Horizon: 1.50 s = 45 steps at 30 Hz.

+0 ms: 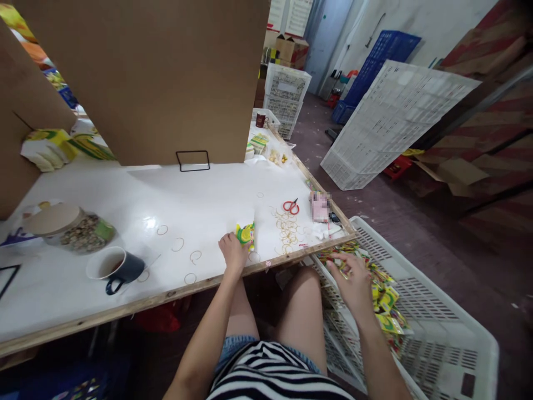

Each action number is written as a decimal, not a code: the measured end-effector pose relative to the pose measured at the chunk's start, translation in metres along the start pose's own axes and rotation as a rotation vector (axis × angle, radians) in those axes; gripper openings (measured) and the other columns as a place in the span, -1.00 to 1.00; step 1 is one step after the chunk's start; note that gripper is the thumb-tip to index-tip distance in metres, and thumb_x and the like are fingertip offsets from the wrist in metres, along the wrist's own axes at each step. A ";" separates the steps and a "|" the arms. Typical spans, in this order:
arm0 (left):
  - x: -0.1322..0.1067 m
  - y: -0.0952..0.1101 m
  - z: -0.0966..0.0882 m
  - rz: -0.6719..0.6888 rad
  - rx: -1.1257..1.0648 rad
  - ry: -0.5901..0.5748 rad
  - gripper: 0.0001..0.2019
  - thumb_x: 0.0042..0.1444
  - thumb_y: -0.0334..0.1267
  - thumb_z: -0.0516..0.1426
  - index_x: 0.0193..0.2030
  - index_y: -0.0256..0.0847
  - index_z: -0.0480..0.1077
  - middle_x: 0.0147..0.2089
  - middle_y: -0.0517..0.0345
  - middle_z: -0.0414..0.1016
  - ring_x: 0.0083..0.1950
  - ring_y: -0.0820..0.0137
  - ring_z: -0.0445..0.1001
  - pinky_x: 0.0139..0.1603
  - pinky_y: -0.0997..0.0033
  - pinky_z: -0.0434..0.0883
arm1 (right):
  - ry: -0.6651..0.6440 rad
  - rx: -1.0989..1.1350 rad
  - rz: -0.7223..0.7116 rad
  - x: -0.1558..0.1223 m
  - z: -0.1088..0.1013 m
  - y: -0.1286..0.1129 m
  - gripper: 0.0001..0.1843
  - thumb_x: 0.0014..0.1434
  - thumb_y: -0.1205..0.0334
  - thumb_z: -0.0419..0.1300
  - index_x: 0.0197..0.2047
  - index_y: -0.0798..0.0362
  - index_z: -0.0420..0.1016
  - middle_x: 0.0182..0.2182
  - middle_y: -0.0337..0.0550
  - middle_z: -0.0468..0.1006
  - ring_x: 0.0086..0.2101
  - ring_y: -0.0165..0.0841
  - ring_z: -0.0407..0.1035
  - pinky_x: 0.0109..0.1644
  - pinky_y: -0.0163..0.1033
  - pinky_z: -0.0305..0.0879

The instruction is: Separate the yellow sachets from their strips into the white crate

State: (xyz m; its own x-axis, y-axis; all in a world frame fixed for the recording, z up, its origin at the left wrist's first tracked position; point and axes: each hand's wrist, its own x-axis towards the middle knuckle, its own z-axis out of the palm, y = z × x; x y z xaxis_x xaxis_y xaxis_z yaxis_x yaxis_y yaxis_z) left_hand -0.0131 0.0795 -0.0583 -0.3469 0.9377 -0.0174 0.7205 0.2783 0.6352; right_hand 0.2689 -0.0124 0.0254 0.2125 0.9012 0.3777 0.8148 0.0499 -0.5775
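My left hand [233, 251] rests near the table's front edge, its fingers closed on a small stack of yellow-green packets [246, 233] standing on the white tabletop. The exact number in the stack cannot be made out. My right hand [353, 280] hangs over the white plastic crate [447, 322] beside the table, above a heap of loose yellow-green and red packets [388, 300]. Its fingers are bent and apart, with nothing visible between them. Many thin rubber bands [287, 229] lie scattered to the right of the stack.
Red-handled scissors [291, 206] lie beyond the rubber bands, near a pink item [320, 206]. On the left stand a dark mug [125, 269] and a jar [89, 230]. A large cardboard panel [179, 83] rises behind. Stacked white crates [387, 122] stand on the floor to the right.
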 end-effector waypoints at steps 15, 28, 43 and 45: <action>0.007 -0.005 0.007 -0.084 0.116 -0.055 -0.70 0.01 -0.32 0.21 -0.11 -0.28 0.27 -0.06 -0.11 0.44 0.06 0.05 0.36 -0.03 0.12 0.23 | -0.298 0.287 0.067 -0.017 0.051 -0.048 -0.74 0.18 0.04 0.15 -0.21 0.05 0.52 -0.37 -0.13 0.49 -0.44 -0.32 0.30 -0.32 -0.22 0.26; -0.012 -0.005 -0.009 -0.037 -0.306 -0.001 -0.90 0.07 -0.40 0.06 -0.26 -0.20 0.22 -0.32 0.13 0.36 -0.24 0.29 0.39 -0.16 0.29 0.30 | -0.342 0.301 0.039 -0.024 0.059 -0.070 -0.75 0.23 0.10 0.10 -0.18 0.06 0.52 -0.38 -0.14 0.53 -0.44 -0.33 0.35 -0.32 -0.23 0.33; -0.094 0.026 -0.053 0.120 -1.076 -0.429 -0.82 0.04 -0.24 0.21 -0.35 -0.23 0.27 -0.41 0.24 0.28 -0.40 0.49 0.25 -0.36 0.52 0.24 | -0.155 0.322 -0.167 -0.024 0.062 -0.107 -0.62 0.20 0.23 0.15 0.09 0.03 0.28 -0.08 0.00 0.44 -0.13 -0.23 0.36 -0.06 -0.11 0.36; -0.094 0.026 -0.052 0.114 -1.096 -0.457 -0.82 0.04 -0.25 0.22 -0.35 -0.24 0.28 -0.41 0.26 0.27 -0.41 0.51 0.24 -0.36 0.52 0.23 | -0.165 0.303 -0.176 -0.022 0.057 -0.108 -0.59 0.19 0.24 0.15 0.11 0.03 0.27 -0.06 0.01 0.43 -0.17 -0.24 0.36 -0.06 -0.10 0.36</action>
State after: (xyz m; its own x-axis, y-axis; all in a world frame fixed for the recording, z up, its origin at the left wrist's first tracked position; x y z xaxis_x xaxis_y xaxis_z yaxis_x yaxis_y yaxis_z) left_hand 0.0073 -0.0125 0.0003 0.0919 0.9945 -0.0499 -0.2404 0.0708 0.9681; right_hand 0.1454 -0.0128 0.0380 -0.0267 0.9234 0.3829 0.6299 0.3130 -0.7108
